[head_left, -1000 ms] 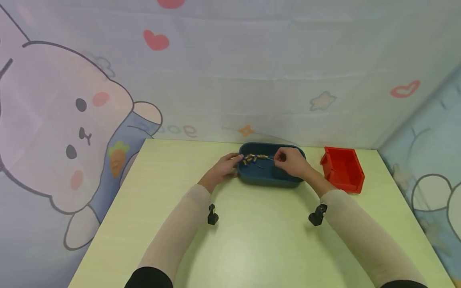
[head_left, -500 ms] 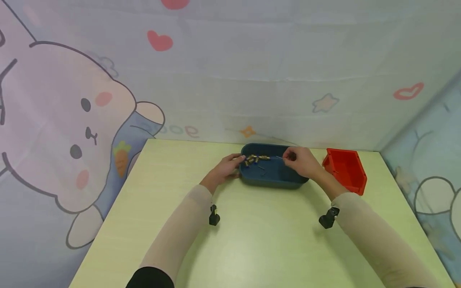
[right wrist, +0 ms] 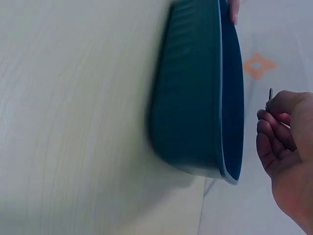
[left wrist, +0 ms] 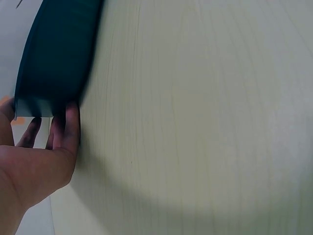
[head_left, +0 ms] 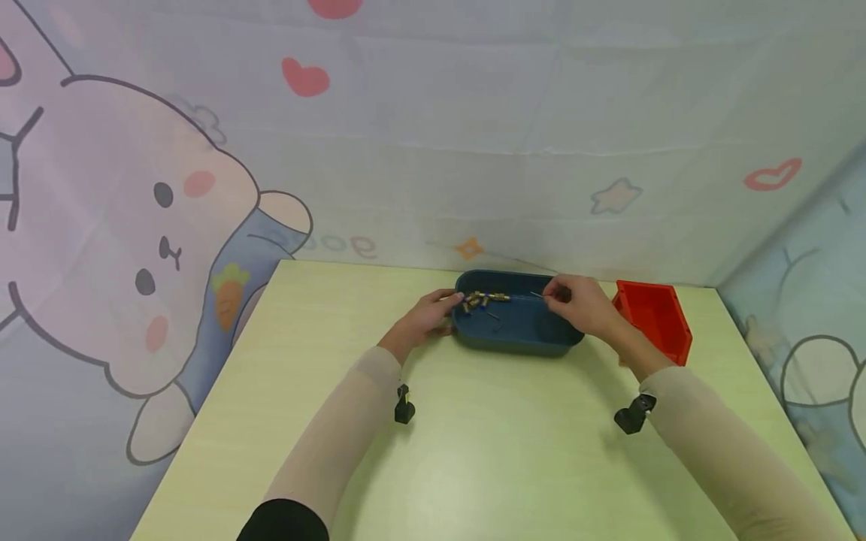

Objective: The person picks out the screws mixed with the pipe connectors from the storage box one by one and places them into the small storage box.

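Note:
A dark blue oval tray stands at the far middle of the pale table and holds several small brass-coloured pieces at its left end. My left hand holds the tray's left end, fingers curled against its wall. Above the tray's right end, my right hand pinches a thin metal pin between thumb and fingertips; the pin's tip shows above the fingers in the right wrist view, beside the tray's rim.
A red open-front bin stands just right of the tray, close behind my right hand. A cartoon-printed cloth wall rises right behind the table's far edge. Bare tabletop stretches toward me.
My right hand has lifted the thin pin out of the pile and carried it rightward over the tray's right end. The left hand has stayed on the tray.

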Demonstrator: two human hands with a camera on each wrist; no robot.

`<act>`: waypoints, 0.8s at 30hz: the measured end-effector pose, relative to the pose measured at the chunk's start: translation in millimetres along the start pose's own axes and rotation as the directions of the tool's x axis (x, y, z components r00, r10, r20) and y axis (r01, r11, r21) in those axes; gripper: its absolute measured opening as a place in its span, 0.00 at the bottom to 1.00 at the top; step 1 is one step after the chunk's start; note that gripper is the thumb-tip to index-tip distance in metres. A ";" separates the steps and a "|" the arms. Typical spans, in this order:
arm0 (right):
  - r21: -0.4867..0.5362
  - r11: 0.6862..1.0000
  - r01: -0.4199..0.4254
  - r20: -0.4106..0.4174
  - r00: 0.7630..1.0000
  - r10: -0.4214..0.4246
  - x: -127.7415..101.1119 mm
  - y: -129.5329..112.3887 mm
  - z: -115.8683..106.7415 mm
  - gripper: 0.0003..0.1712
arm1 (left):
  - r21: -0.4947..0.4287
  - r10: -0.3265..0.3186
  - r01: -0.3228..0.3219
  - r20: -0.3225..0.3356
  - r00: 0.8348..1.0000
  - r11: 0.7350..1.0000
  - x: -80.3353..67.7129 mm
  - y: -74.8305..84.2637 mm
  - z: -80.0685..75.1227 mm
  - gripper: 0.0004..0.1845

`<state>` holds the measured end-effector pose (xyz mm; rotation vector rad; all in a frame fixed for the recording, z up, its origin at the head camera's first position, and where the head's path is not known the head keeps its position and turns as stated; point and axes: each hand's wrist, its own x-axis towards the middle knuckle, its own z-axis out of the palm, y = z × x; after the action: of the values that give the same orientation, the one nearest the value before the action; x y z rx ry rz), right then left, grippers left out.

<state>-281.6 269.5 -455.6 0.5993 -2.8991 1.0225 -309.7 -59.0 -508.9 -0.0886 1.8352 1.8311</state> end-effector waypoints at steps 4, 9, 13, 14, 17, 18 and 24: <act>0.008 1.000 -0.012 0.010 1.000 0.012 -4.2 0.8 -7.3 0.05 | -0.003 -0.001 0.001 -0.004 1.000 1.000 0.4 -0.8 1.5 0.33; 0.007 1.000 -0.024 -0.005 1.000 0.024 -8.5 3.6 -15.7 0.05 | -0.008 0.002 -0.002 -0.003 1.000 1.000 0.6 -0.5 2.2 0.33; 0.004 1.000 -0.030 -0.028 0.999 0.030 -11.5 8.3 -20.2 0.04 | -0.006 0.011 -0.011 -0.001 1.000 1.000 0.4 1.0 2.7 0.33; 0.004 0.999 -0.032 -0.030 0.999 0.032 -12.5 9.7 -20.9 0.03 | -0.003 0.012 -0.012 -0.003 1.000 1.000 0.5 1.4 2.9 0.33; 0.008 0.999 -0.041 -0.030 0.999 0.042 -15.9 13.0 -22.5 0.03 | 0.006 0.005 -0.005 -0.014 1.000 1.000 1.5 1.3 2.8 0.33; 0.011 0.999 -0.044 -0.030 0.999 0.044 -17.4 13.6 -23.1 0.03 | 0.008 0.003 -0.003 -0.017 1.000 1.000 1.8 1.3 2.9 0.33; 0.019 0.998 -0.056 -0.057 0.997 0.057 -24.6 14.1 -30.0 0.03 | -0.002 0.001 -0.001 -0.018 1.000 1.000 -1.0 1.8 3.2 0.33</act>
<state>-267.3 306.4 -443.8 0.4828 -2.8751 1.0540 -308.5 -56.2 -506.6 -0.1052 1.8462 1.8378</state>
